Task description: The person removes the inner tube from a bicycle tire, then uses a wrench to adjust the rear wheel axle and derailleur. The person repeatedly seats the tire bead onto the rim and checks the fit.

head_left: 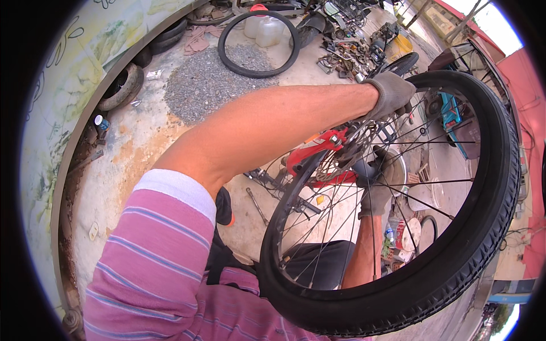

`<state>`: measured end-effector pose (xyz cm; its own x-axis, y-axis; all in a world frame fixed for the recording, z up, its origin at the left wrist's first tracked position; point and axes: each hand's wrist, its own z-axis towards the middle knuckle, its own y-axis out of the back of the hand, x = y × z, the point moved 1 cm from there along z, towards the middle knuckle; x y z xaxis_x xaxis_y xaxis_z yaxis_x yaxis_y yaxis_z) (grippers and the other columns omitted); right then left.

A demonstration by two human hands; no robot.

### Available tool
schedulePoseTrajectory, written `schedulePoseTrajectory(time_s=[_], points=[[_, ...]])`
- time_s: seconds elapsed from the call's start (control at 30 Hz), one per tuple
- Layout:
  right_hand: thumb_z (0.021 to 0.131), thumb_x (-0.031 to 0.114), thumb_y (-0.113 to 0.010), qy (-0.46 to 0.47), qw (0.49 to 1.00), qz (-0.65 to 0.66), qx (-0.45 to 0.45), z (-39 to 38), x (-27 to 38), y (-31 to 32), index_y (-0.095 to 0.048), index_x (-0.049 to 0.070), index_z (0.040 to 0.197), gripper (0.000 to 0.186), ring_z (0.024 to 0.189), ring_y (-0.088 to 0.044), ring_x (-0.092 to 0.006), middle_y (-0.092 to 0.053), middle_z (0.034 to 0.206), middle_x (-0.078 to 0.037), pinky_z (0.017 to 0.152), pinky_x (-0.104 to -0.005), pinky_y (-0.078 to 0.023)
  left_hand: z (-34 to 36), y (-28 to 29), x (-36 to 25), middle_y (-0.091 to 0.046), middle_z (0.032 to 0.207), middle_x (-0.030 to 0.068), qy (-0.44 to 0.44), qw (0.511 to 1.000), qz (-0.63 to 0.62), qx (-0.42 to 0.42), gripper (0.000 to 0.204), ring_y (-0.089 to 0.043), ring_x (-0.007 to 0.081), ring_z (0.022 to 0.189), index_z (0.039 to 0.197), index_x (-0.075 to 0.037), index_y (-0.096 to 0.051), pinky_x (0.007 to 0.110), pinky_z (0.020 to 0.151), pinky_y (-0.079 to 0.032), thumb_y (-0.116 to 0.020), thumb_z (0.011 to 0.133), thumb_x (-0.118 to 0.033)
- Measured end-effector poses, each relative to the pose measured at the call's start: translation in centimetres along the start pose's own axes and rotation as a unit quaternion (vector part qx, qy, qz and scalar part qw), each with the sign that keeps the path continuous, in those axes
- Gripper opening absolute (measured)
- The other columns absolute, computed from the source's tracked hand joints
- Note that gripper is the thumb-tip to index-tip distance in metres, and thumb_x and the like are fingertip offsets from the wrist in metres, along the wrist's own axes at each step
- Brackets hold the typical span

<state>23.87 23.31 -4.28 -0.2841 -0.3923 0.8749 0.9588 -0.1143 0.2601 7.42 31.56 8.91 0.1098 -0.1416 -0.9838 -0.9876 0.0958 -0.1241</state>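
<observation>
Head view: the bicycle wheel (500, 162) is held tilted at the near right; its far edge is gripped by the gloved left hand (392, 95); the gloved right hand (389, 177) is seen through the wheel, near the red frame (307, 156), and what is grasped there cannot be told; a loose tyre (259, 73) is seen on the far side, by grey gravel (193, 85).

— Left hand (392, 95)?
— Gloved, gripping bicycle tyre (500, 170), upper edge.
— Right hand (381, 192)?
— Gloved too, seen through spokes (443, 181), near red frame (304, 156); contact unclear.
— Beyond?
— Loose black ring (259, 74), partly over grey gravel (190, 85).
</observation>
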Motion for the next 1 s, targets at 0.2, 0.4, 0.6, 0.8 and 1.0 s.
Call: schedulePoseTrajectory(time_s=[0.2,0.4,0.6,0.8,1.0], points=[[0.108,0.040,-0.048,0.043,0.998,-0.033,-0.014,0.1,0.5,-0.1,-0.070,-0.002,0.116,0.048,0.070,-0.052,-0.0093,-0.055,0.080,0.000,0.062,-0.0257,-0.043,1.8,-0.8,1.6,-0.050,0.058,0.0034,-0.005,0.999,-0.016,-0.034,0.047,-0.039,0.0148,0.041,0.070,-0.006,-0.064,0.033,0.038,-0.029,-0.055,0.100,-0.041],[0.108,0.035,-0.050,0.016,0.999,0.036,-0.011,0.3,-0.3,-0.1,-0.070,-0.003,0.112,0.043,0.069,-0.051,-0.0073,-0.055,0.079,0.000,0.060,-0.0233,-0.040,3.9,-0.2,3.4,-0.056,0.068,0.0079,0.068,0.993,-0.085,-0.044,0.047,-0.047,0.0182,0.050,0.084,-0.002,-0.066,0.038,0.044,-0.035,-0.053,0.100,-0.044],[0.108,0.033,-0.053,-0.005,0.999,0.049,-0.022,0.4,-0.9,0.1,-0.071,-0.003,0.112,0.040,0.066,-0.049,-0.0065,-0.054,0.074,0.002,0.059,-0.0226,-0.038,2.6,-0.1,3.0,-0.047,0.064,0.0035,0.009,0.998,-0.042,-0.039,0.058,-0.038,0.0137,0.050,0.078,-0.002,-0.067,0.032,0.042,-0.032,-0.052,0.102,-0.053],[0.108,0.033,-0.054,0.007,0.999,0.039,-0.023,0.2,-0.5,-0.1,-0.070,-0.003,0.112,0.040,0.066,-0.051,-0.0068,-0.055,0.075,0.001,0.058,-0.0226,-0.038,-0.8,-0.2,1.4,-0.048,0.063,0.0031,-0.051,0.997,-0.057,-0.028,0.059,-0.041,0.0133,0.051,0.077,-0.002,-0.066,0.031,0.044,-0.035,-0.054,0.102,-0.055],[0.109,0.033,-0.049,0.005,0.999,0.045,-0.017,0.2,-0.3,-0.1,-0.071,-0.003,0.114,0.042,0.070,-0.051,-0.0075,-0.057,0.079,0.000,0.061,-0.0233,-0.041,-3.8,0.4,0.7,-0.049,0.056,0.0018,-0.121,0.991,-0.050,-0.011,0.058,-0.043,0.0100,0.046,0.076,-0.003,-0.065,0.027,0.044,-0.035,-0.056,0.102,-0.054]])
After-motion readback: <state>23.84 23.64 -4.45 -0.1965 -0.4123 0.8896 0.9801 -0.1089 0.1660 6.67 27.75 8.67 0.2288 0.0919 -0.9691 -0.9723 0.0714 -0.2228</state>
